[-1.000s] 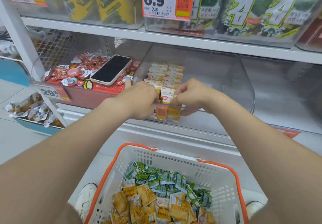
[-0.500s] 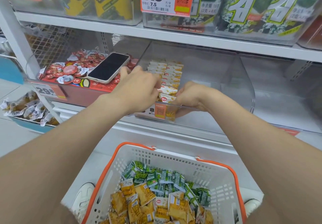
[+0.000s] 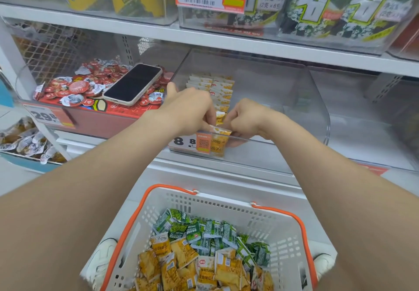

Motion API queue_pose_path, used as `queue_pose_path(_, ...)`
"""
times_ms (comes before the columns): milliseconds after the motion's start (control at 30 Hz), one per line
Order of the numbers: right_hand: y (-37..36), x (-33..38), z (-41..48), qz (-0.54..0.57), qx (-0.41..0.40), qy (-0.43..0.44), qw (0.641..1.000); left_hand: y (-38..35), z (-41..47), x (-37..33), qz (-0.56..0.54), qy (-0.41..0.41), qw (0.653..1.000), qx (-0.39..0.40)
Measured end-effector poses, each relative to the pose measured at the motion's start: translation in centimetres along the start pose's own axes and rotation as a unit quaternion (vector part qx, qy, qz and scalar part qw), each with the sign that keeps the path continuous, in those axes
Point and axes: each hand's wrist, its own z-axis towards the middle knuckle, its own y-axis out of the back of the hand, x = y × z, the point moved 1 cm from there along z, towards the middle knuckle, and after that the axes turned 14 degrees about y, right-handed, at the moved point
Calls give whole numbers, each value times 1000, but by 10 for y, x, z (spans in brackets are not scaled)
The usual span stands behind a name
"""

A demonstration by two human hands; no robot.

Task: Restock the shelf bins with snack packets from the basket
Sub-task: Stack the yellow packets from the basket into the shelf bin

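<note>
- Shop shelving fills the head view: white shelves carry clear plastic bins, with seaweed packs [image 3: 340, 7] in the bins on the shelf above the clear bin [image 3: 272, 82] being stocked.
- Inside that clear bin, against its left wall, a row of yellow-and-white packets [image 3: 217, 86] runs from the back toward the front rim. The rest of the bin floor, to the right of the row, is bare.
- At the bin's front rim the left hand [image 3: 190, 107] and the right hand [image 3: 249, 118] meet. Both have their fingers curled in and pinch the front yellow packet [image 3: 221, 131], which stands at the near end of the row, just behind the price tag [image 3: 195, 142].
- Left of the bin, a phone [image 3: 133, 84] lies face up on a red tray of small foil-lidded cups [image 3: 74, 86].
- Below the bin, a white basket [image 3: 204, 202] with orange handles holds loose yellow packets [image 3: 181, 265] and green packets [image 3: 204, 227].
- Judged from this, restocking is at an early stage: one narrow row is laid, much of the bin is unfilled, and the basket holds a large heap, none of the green packets placed in this bin.
</note>
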Motion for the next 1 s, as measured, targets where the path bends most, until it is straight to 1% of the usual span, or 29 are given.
queue_pose_path(167, 2, -1, 5, -6, 2, 15, 1000, 1, 7, -7, 84, -22, 996, 11)
queue_pose_path(233, 2, -4, 5, 6, 28, 8, 1000, -1, 10, -12, 111, -22, 993, 14)
queue_pose_path(300, 6, -7, 3, 25, 68, -17, 997, -1, 11, -15, 121, -22, 992, 12)
queue_pose_path(367, 11, -9, 0, 40, 103, -39, 993, 1, 11, -11, 78, -15, 997, 20)
queue_pose_path(467, 11, -9, -2, 69, 148, -36, 986, 6, 6, 7, -59, -5, 997, 56)
queue_pose_path(533, 3, -7, 0, 71, 136, -33, 988, 10, 2, 17, -111, -1, 992, 55)
queue_pose_path(633, -9, -6, 4, 69, 103, -38, 992, 13, -6, 25, -104, 25, 994, 25)
queue_pose_path(700, -9, -6, 1, 77, 115, -37, 990, 12, -15, 26, -87, 32, 996, 15)
queue_pose_path(767, -3, -3, -7, 45, 131, -29, 990, 11, -26, 24, -64, 27, 998, -4)
queue_pose_path(800, -1, -1, -12, 4, 108, -17, 994, 11, -32, 22, -64, 22, 997, -23)
queue_pose_path(833, 1, 2, -15, -47, 55, 3, 997, 12, -37, 18, -73, 19, 996, -44)
queue_pose_path(867, 1, 4, -19, -98, -21, 34, 994, 14, -43, 14, -85, 18, 994, -66)
queue_pose_path(900, -1, 5, -23, -148, -109, 73, 980, 16, -49, 10, -89, 22, 992, -88)
queue_pose_path(933, -4, 7, -30, -194, -184, 111, 957, 18, -54, 7, -87, 27, 990, -106)
queue_pose_path(967, -10, 10, -41, -237, -231, 146, 932, 19, -60, 4, -83, 31, 989, -121)
queue_pose_path(1000, -18, 13, -55, -288, -248, 176, 908, 19, -66, 4, -85, 30, 989, -120)
